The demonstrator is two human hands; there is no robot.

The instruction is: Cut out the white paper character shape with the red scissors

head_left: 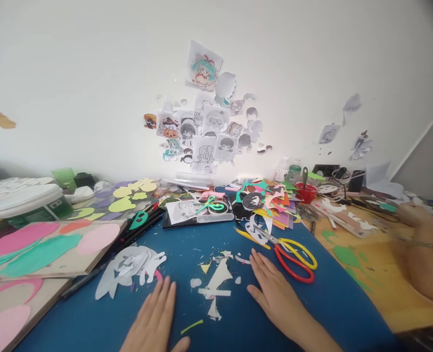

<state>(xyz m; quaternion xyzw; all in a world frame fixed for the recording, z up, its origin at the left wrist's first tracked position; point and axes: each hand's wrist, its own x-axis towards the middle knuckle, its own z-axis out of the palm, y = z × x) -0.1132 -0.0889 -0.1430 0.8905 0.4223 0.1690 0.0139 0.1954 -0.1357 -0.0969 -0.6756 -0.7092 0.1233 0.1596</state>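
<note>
My left hand (154, 313) lies flat on the blue mat (92, 318), holding nothing, just below a pile of white paper cut-outs (136, 264). Flat on the mat to the right, my right hand (275, 293) has its fingers stretched and nothing in them. Between the hands are white paper scraps (218, 281) and a thin yellow-green strip (192, 327). Scissors with red and yellow handles (293, 256) rest beyond my right hand, their blades over a white cut-out.
Boards with pink and teal shapes (48, 244) lie at left by a white tub (26, 200). Coloured paper scraps (275, 200) and teal scissors (211, 203) are at the back. Another person's arm (422, 259) is over the wooden table at right.
</note>
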